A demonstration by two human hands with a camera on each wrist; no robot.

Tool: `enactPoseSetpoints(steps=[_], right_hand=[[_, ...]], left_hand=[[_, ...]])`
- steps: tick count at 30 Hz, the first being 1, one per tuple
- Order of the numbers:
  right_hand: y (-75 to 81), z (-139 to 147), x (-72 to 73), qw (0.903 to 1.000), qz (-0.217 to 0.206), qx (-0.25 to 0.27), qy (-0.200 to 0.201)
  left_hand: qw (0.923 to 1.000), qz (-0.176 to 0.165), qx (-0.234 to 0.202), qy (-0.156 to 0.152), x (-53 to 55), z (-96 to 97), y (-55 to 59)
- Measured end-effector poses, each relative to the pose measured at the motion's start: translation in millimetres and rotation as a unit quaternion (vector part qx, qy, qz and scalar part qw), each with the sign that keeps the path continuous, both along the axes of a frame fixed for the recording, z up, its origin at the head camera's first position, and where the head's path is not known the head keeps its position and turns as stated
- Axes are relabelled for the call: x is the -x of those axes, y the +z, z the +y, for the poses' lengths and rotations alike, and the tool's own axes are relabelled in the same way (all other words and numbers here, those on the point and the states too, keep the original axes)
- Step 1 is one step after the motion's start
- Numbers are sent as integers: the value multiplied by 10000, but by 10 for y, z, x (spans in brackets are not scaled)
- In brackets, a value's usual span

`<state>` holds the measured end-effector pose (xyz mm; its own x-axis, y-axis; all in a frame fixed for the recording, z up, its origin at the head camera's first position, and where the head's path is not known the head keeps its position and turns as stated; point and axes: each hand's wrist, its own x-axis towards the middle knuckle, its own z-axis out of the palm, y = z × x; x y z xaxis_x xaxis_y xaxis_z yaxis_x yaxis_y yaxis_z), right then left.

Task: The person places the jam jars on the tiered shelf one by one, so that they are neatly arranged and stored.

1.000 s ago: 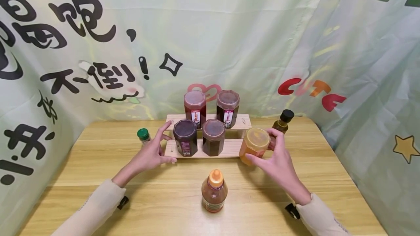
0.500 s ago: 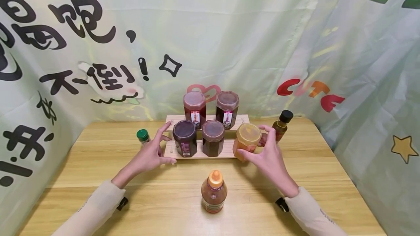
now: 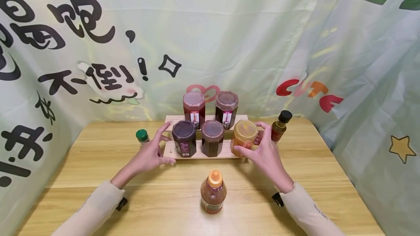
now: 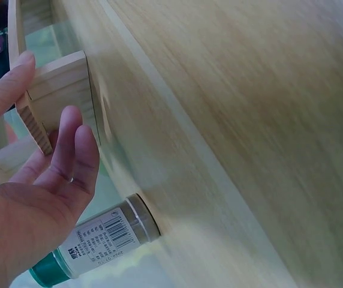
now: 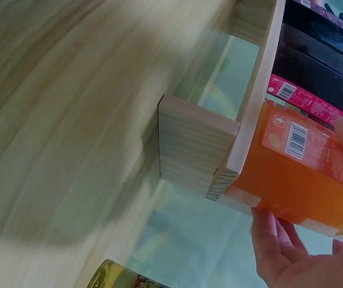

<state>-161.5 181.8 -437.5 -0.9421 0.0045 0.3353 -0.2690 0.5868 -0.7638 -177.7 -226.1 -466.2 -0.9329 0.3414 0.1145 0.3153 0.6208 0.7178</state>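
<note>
A two-step wooden rack (image 3: 170,149) stands toward the back of the table. My left hand (image 3: 149,154) grips its left end; in the left wrist view the thumb lies on the board's edge (image 4: 32,123), other fingers behind. My right hand (image 3: 265,154) holds an orange jar (image 3: 244,134) between thumb and fingers at the lower step's right end. In the right wrist view the orange jar's base is right at the board (image 5: 252,135). Beside it on the lower step are a brownish jar (image 3: 212,139) and a dark purple jar (image 3: 184,139).
On the upper step stand a red jar (image 3: 194,106) and a dark jar (image 3: 226,108). A green-capped shaker (image 3: 142,135) is left of the rack, a black-capped bottle (image 3: 280,125) right. An orange-capped squeeze bottle (image 3: 213,196) stands in front. Printed curtains (image 3: 229,46) hang behind.
My right hand has brought the orange jar leftward and slightly back, onto the right end of the lower step beside the brownish jar. The left hand has stayed on the rack.
</note>
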Motion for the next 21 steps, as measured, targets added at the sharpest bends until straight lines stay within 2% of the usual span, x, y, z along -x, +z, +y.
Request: enactPoseSetpoints(steps=[7, 21], right_hand=[[19, -18, 54, 9997, -248, 13, -63], [16, -5, 95, 9975, -592, 267, 265]], left_hand=[[10000, -4, -30, 16, 13, 7, 13], [10000, -14, -2, 13, 30, 23, 2]])
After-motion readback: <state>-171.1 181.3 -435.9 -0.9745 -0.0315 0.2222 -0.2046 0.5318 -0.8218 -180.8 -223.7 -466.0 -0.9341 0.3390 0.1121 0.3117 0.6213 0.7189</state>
